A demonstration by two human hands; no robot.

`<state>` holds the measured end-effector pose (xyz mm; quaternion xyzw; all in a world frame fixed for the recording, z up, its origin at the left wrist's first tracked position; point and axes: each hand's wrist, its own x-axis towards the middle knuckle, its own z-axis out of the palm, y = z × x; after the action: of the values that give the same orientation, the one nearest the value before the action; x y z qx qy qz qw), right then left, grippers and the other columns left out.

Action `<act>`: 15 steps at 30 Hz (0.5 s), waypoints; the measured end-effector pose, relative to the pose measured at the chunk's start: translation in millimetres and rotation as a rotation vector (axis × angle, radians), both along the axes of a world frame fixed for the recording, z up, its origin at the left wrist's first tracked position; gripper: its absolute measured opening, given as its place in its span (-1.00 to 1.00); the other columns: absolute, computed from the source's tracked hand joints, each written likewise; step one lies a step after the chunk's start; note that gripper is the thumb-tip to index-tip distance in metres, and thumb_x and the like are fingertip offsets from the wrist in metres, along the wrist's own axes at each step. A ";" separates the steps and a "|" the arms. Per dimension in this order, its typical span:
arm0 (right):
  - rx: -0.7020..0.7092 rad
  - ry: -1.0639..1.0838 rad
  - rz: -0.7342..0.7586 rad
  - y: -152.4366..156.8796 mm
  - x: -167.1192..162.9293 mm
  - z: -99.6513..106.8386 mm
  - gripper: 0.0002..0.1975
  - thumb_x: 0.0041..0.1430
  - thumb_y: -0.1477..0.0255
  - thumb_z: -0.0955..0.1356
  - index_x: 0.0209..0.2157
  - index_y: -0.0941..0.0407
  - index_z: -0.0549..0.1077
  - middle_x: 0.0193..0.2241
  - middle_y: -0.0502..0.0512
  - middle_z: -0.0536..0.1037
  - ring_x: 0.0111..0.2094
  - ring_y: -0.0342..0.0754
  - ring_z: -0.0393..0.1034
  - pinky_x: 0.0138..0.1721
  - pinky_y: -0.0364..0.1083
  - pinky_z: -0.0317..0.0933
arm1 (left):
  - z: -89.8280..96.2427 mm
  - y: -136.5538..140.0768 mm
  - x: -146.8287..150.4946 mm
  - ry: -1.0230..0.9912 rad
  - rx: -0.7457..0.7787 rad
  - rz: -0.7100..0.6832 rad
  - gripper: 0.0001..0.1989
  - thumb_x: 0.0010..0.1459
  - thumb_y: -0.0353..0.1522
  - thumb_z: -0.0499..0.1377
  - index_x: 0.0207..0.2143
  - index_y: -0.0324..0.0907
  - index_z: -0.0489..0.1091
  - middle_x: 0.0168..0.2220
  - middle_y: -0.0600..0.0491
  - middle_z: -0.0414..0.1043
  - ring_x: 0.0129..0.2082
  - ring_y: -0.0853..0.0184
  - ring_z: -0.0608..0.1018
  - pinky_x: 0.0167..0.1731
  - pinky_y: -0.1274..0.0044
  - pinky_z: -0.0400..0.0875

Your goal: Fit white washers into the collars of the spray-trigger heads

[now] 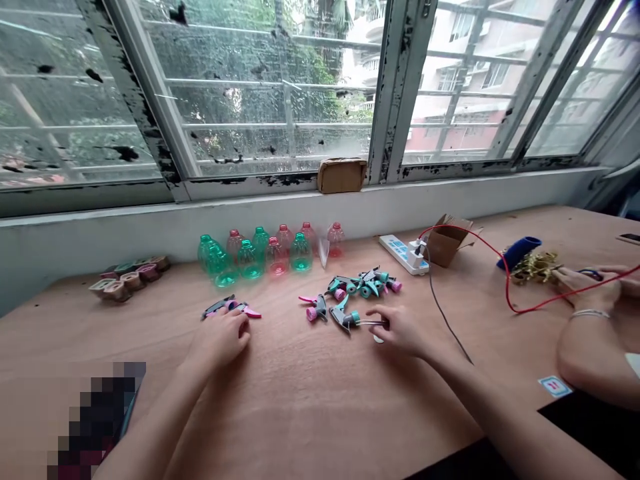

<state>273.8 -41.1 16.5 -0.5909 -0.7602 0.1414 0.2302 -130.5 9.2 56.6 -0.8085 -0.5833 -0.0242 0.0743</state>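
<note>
Conceivably, a loose pinch could let the thin tool [370, 323] slip and knock the teal sprayer [345, 316] into the pile [367, 285] behind.
The right hand [403, 330], fingers curled, pinches the thin tool, its far end at the teal sprayer on the bench [285, 407]; the left hand [223, 338], fingers half bent, partly covers a pink sprayer [231, 305], its grip impossible to tell.
</note>
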 end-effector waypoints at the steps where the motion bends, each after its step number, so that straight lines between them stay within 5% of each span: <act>1: 0.027 0.028 -0.011 4.7 -5.6 4.6 -0.68 0.11 0.34 0.33 -0.09 0.08 0.52 -0.51 0.01 0.57 -0.49 -0.06 0.40 -0.44 -0.16 0.09 | 0.8 -0.5 4.6 -0.022 0.022 0.039 -0.78 0.07 -0.33 0.06 -0.38 -0.10 0.51 -0.20 -0.07 0.56 -0.16 0.04 0.47 -0.20 0.32 0.31; 6: 0.105 0.138 0.016 28.5 -45.7 21.2 -0.74 0.16 0.28 0.33 -0.15 0.04 0.55 -0.51 -0.03 0.56 -0.50 -0.10 0.38 -0.44 -0.17 0.11 | -5.8 -8.4 61.1 -0.410 0.004 0.055 -0.74 0.10 -0.27 0.09 -0.21 -0.13 0.50 -0.11 -0.12 0.53 -0.02 0.02 0.44 0.00 0.28 0.26; 10: 0.215 0.119 -0.039 40.2 -58.9 7.9 -0.76 0.19 0.30 0.33 -0.17 0.08 0.55 -0.35 0.05 0.60 -0.34 -0.07 0.44 -0.28 -0.15 0.18 | -29.7 -12.0 117.8 -0.526 -0.052 -0.009 -0.52 0.04 -0.23 0.22 0.04 -0.09 0.37 0.00 -0.05 0.49 -0.02 0.14 0.49 -0.05 0.40 0.33; 15: 0.089 -0.013 -0.117 42.4 -36.2 -3.9 -0.68 0.14 0.12 0.36 -0.36 0.09 0.56 -0.35 0.12 0.59 -0.28 0.00 0.45 -0.34 -0.14 0.15 | -43.2 -5.4 141.3 -0.674 -0.038 0.027 -0.77 0.12 -0.24 0.16 -0.20 -0.14 0.42 -0.15 -0.08 0.53 -0.14 0.15 0.53 -0.15 0.40 0.35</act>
<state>237.6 1.3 12.6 -0.6243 -0.7313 0.0899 0.2595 10.8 3.8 13.4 -0.7484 -0.5861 -0.2783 -0.1375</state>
